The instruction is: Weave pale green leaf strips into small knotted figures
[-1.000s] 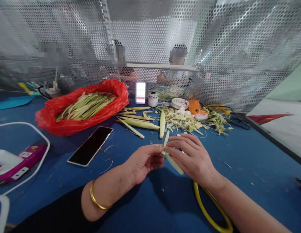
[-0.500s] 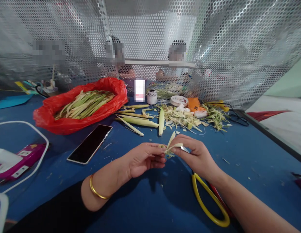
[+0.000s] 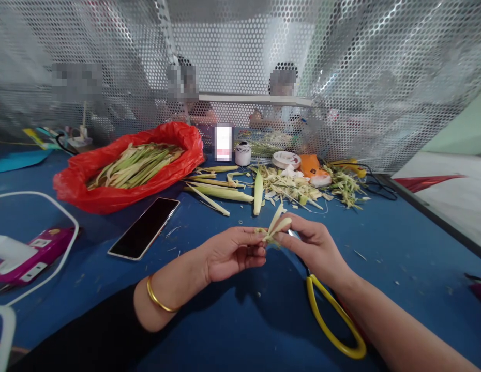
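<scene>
My left hand (image 3: 235, 254) pinches a small piece of folded pale-green husk strips (image 3: 272, 232) between thumb and fingertips. Two short blades of it stick up like ears, with thin curled ends below. My right hand (image 3: 316, 248) touches the piece's right side with thumb and forefinger. Also in that hand is a pair of scissors (image 3: 316, 305), its metal blades mostly covered by the fingers. One yellow handle loop hangs toward me; a second, red one is largely hidden under my forearm. Just beyond my hands, a husk leaf (image 3: 258, 194) lies on the blue table (image 3: 225, 330).
A red plastic bag (image 3: 108, 204) full of leaf strips stands left, with a phone (image 3: 144, 228) before it. Husk scraps (image 3: 290, 186), a tape roll (image 3: 286, 159) and a small jar (image 3: 243, 154) lie behind. A power strip (image 3: 34, 258) sits far left. People sit beyond a perforated screen (image 3: 240, 51).
The two upright husk blades have turned and now stand more open and higher. My fingers have shifted slightly; both hands stay in nearly the same place.
</scene>
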### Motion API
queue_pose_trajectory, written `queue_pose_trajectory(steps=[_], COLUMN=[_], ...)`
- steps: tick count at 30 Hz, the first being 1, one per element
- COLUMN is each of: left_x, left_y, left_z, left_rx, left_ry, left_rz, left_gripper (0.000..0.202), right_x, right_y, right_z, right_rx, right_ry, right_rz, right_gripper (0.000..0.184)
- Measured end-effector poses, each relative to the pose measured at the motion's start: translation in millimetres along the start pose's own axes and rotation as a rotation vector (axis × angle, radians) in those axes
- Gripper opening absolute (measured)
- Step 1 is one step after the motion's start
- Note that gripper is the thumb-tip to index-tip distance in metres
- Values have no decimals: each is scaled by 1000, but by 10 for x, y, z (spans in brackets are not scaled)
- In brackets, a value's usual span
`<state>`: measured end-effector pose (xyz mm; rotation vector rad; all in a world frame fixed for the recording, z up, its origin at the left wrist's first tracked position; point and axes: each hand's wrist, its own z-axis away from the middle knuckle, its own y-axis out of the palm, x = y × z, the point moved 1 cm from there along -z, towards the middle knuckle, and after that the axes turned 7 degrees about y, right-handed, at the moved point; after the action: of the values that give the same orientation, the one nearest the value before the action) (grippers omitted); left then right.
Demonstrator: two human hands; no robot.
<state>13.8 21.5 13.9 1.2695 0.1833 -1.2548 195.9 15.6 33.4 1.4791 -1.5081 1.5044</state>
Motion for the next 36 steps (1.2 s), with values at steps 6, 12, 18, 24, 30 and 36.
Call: queue_pose_trajectory(steps=[6, 12, 18, 24, 30, 36], left_x=[3, -46, -82, -100, 7, 219], left_y=[-13, 87, 188, 210, 168, 160], left_z=[-12, 14, 64, 71, 35, 10], left_rx=[85, -9, -33, -73, -112, -255], left_ry=[15, 262, 403, 397, 324, 297], left_rz=[-96, -443, -724, -722, -500, -198], left_gripper=[15, 23, 7, 7, 19, 29], right_x=[2, -7, -77, -102, -155, -222], right_y=[1, 46, 133, 219, 328, 390], right_z=[2, 16, 40, 49, 69, 69], right_rx=[-3, -90, -149, -149, -263, -302], right_ry=[122, 186, 266, 410, 410, 439], right_rz=[-41, 28, 65, -221, -424, -494], right_gripper=[20, 24, 22, 21, 22, 18])
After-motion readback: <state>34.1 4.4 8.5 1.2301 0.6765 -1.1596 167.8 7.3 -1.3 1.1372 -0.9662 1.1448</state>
